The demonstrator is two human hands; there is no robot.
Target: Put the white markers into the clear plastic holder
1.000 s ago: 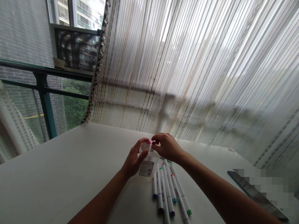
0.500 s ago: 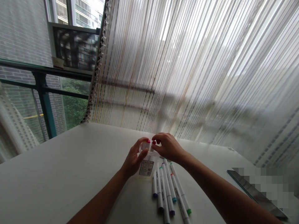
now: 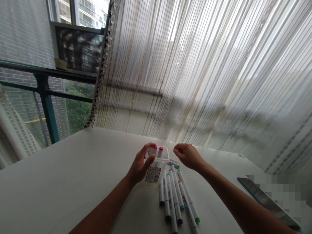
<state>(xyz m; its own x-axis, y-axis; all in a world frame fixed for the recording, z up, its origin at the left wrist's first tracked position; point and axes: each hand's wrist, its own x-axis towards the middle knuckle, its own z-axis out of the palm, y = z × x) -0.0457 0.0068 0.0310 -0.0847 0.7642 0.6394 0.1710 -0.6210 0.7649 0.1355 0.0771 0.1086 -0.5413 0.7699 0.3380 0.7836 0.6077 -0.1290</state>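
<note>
Left hand (image 3: pixel 138 167) grips the box (image 3: pixel 162 160), right hand (image 3: pixel 189 156) off beside it

I see the left fingers clamped on the box's rim, thumb on the near side. The right hand hangs apart from it, fingers curled; whether their tips meet, I can't tell. Between the forearms, nearer the person than the fingers, loose markers (image 3: pixel 174 196) lie fanned on the bench (image 3: pixel 85 178). A dark slab (image 3: pixel 262 199) rests well right of the right fingers; a curtain (image 3: pixel 182 84) hangs beyond both hands. Inside the clear box stand two pink caps (image 3: pixel 160 148), one right by the left index finger.
</note>
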